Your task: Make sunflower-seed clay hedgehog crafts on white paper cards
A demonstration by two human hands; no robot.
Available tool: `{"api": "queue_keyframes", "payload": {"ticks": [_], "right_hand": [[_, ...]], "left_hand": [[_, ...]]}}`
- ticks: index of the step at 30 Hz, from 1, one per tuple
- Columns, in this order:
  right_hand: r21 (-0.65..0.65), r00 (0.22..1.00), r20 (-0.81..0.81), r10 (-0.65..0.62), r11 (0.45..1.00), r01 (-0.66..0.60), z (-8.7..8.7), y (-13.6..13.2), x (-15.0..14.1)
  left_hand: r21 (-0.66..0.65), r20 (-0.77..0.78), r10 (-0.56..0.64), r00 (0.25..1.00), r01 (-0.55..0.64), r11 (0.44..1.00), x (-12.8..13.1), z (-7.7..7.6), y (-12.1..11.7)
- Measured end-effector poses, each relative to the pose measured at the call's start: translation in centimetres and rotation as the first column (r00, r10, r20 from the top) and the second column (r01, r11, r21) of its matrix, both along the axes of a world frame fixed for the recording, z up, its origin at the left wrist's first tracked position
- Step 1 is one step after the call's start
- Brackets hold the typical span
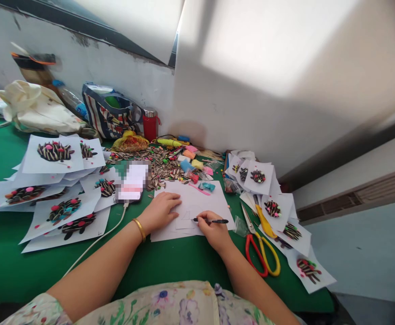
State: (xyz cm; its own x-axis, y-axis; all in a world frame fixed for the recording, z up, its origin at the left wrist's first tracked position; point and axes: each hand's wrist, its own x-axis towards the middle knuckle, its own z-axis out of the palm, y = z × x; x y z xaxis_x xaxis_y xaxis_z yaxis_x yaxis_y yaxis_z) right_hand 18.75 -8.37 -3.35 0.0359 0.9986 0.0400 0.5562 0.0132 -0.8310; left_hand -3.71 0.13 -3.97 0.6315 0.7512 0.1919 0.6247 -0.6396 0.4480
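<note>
My right hand [215, 230] grips a black pen [220, 221], its tip on a small sheet of white paper [187, 224]. Faint drawn lines show on that sheet. Flat on its left edge rests my left hand [161, 210], fingers stretched out, holding nothing. Larger white sheets [217, 194] lie underneath. On their upper part are a pink stick [200, 189] and a blue lump in clear wrap [206, 186]. Right of my right hand, a pair of scissors with red and yellow handles [260, 248] lies on the green tablecloth [183, 259].
Seed-decorated paper cards are piled at the left [58, 198] and right [281, 221]. Striped sunflower seeds [165, 164] and coloured clay lumps [192, 164] lie behind the paper. A phone [132, 183] with a white cable [105, 234], a red flask [150, 124] and bags [109, 110] stand nearby.
</note>
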Motion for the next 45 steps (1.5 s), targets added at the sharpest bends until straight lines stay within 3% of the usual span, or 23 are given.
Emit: {"api": "queue_keyframes", "payload": {"ticks": [14, 29, 35, 40, 45], "right_hand": [[0.04, 0.98, 0.051, -0.19, 0.981, 0.189, -0.8, 0.8, 1.9], [0.087, 0.974, 0.037, -0.224, 0.971, 0.221, -0.3, 1.0, 2.2], [0.126, 0.991, -0.047, -0.127, 0.983, 0.132, -0.1, 0.5, 0.9], [0.119, 1.0, -0.008, -0.016, 0.993, 0.017, -0.1, 0.5, -1.0], [0.107, 1.0, 0.019, 0.021, 0.994, -0.022, -0.1, 0.8, -1.7]], "left_hand": [[-0.016, 0.001, -0.006, 1.0, 0.006, 1.0, -0.1, 0.3, 0.0], [-0.009, 0.0, -0.01, 1.0, 0.01, 1.0, -0.1, 0.1, 0.0], [-0.007, -0.01, -0.005, 1.0, 0.005, 1.0, -0.1, 0.1, 0.0], [0.005, -0.016, 0.001, 1.0, -0.001, 1.0, -0.1, 0.1, -0.1], [0.013, -0.02, -0.004, 1.0, 0.005, 1.0, -0.1, -0.1, 0.0]]}}
